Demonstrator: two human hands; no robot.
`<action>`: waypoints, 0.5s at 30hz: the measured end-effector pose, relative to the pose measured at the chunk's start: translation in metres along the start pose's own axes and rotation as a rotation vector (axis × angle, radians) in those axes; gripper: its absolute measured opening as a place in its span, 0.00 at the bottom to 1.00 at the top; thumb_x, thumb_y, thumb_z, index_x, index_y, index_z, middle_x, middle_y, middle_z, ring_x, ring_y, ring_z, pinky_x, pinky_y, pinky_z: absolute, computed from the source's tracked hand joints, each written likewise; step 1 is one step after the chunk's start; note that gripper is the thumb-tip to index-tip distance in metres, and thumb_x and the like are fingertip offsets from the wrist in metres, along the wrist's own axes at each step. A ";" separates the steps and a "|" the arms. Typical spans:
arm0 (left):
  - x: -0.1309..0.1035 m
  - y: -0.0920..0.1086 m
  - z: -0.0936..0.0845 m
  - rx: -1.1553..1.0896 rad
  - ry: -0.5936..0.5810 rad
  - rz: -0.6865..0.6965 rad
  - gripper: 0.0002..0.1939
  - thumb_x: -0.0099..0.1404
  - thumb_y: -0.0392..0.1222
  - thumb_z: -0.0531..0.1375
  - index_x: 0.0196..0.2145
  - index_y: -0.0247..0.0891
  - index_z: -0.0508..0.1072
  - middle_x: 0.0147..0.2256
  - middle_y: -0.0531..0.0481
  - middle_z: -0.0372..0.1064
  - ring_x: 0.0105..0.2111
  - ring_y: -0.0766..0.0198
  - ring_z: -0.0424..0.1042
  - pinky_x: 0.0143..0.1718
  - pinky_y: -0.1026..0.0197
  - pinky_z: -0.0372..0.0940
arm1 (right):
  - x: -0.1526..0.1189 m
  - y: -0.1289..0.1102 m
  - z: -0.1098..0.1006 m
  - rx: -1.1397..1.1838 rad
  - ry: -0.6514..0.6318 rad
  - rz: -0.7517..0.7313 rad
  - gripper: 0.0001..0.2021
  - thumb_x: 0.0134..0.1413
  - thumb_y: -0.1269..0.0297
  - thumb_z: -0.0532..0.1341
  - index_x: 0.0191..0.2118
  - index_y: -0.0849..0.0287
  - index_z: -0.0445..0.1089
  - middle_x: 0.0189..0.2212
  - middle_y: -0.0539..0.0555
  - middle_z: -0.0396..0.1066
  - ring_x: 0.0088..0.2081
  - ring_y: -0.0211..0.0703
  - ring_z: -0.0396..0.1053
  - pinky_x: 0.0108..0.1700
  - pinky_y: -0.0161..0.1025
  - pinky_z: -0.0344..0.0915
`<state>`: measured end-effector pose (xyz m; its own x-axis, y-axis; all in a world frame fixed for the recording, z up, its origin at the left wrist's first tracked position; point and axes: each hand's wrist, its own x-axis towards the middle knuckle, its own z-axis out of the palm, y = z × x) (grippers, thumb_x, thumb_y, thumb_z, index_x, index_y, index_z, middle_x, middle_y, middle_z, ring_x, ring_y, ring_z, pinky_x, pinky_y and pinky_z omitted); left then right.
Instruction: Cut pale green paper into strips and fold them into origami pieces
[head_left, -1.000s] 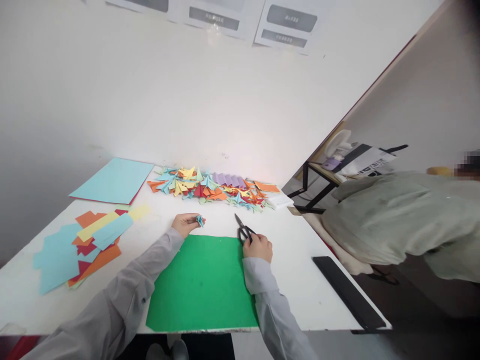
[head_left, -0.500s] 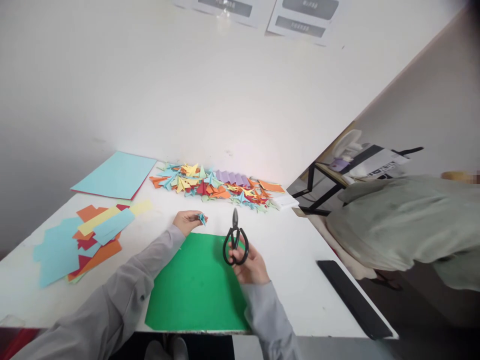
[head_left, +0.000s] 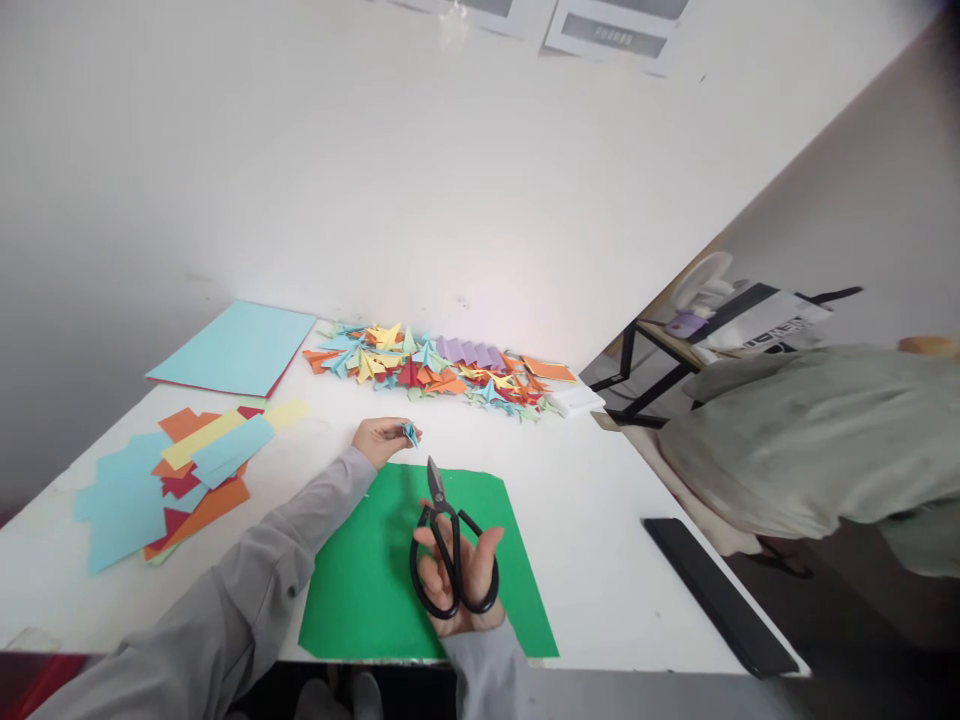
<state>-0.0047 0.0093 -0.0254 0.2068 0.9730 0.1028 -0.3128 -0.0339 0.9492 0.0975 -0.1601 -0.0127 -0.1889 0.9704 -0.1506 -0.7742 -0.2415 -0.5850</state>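
Between the fingertips of my left hand [head_left: 379, 441] is a small folded blue paper piece [head_left: 410, 434], held just past the back edge of the green mat [head_left: 367, 590]. My right hand [head_left: 461, 580] holds black-handled scissors [head_left: 437, 490] over the mat, blades pointing up and slightly left, below the blue piece and apart from it. The palm faces up, with the thumb spread at the right of the handles. Behind both hands lies a long heap of colourful folded paper pieces [head_left: 409, 375].
Loose coloured paper strips [head_left: 217, 450] and a stack of light blue sheets [head_left: 232, 345] lie on the left. A black bar [head_left: 720, 598] runs along the white table's [head_left: 600, 560] right edge. Beyond it is a person in a green-grey garment [head_left: 780, 440].
My right hand has moved down and left with the scissors, turning palm up, and the blades now tilt left. My left hand still pinches the blue piece. The view has shifted slightly.
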 end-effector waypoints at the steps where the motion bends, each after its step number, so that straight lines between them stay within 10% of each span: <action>1: 0.000 0.001 0.000 0.002 -0.005 0.004 0.20 0.32 0.46 0.69 0.24 0.31 0.73 0.23 0.46 0.73 0.27 0.55 0.73 0.34 0.53 0.70 | -0.002 0.002 0.001 0.007 0.029 0.006 0.36 0.32 0.32 0.54 0.44 0.53 0.64 0.31 0.54 0.74 0.15 0.32 0.63 0.13 0.29 0.59; 7: -0.001 0.002 -0.001 0.006 0.000 0.011 0.19 0.33 0.45 0.69 0.23 0.31 0.73 0.23 0.46 0.73 0.27 0.56 0.74 0.33 0.54 0.70 | -0.010 0.005 0.015 -0.021 -0.078 0.063 0.38 0.31 0.32 0.55 0.49 0.49 0.60 0.40 0.59 0.71 0.39 0.49 0.70 0.35 0.47 0.66; 15: 0.000 0.000 -0.002 -0.017 -0.016 0.026 0.18 0.34 0.43 0.69 0.24 0.31 0.74 0.23 0.46 0.73 0.26 0.57 0.74 0.32 0.54 0.71 | -0.013 0.005 0.035 -0.038 0.011 0.029 0.19 0.46 0.53 0.60 0.44 0.54 0.63 0.32 0.53 0.72 0.31 0.44 0.70 0.34 0.44 0.66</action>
<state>-0.0064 0.0098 -0.0262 0.2127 0.9681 0.1324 -0.3340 -0.0554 0.9410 0.0750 -0.1732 0.0145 -0.2042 0.9629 -0.1767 -0.7448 -0.2699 -0.6102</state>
